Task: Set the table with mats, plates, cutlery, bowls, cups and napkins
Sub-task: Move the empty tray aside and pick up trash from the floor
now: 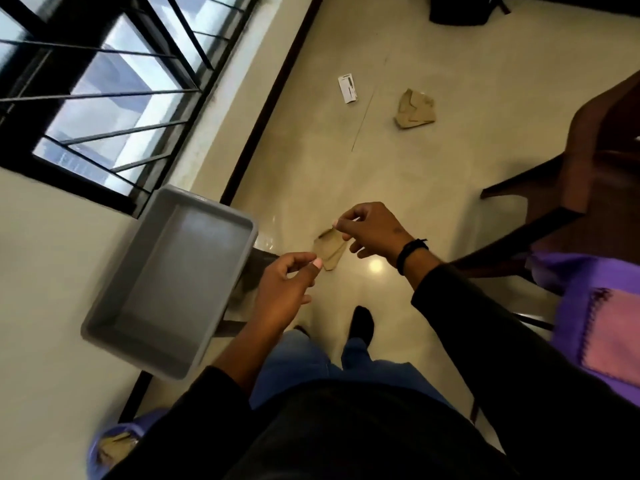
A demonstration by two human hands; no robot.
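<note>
I stand over the floor holding a small folded brown paper napkin (329,248) between both hands. My right hand (372,233) pinches its upper corner with thumb and forefinger. My left hand (287,284) has its fingers curled and its thumb tip close to the napkin's lower edge; whether it grips the napkin is unclear. A second crumpled brown napkin (414,109) lies on the floor farther ahead. At the right edge, a purple mat (568,292) with a pink patch lies on the table.
An empty grey plastic bin (173,278) stands at my left by the wall and window. A white card (347,88) lies on the floor. A dark wooden chair (571,188) stands at the right. A purple container (104,441) holding brown paper sits at bottom left.
</note>
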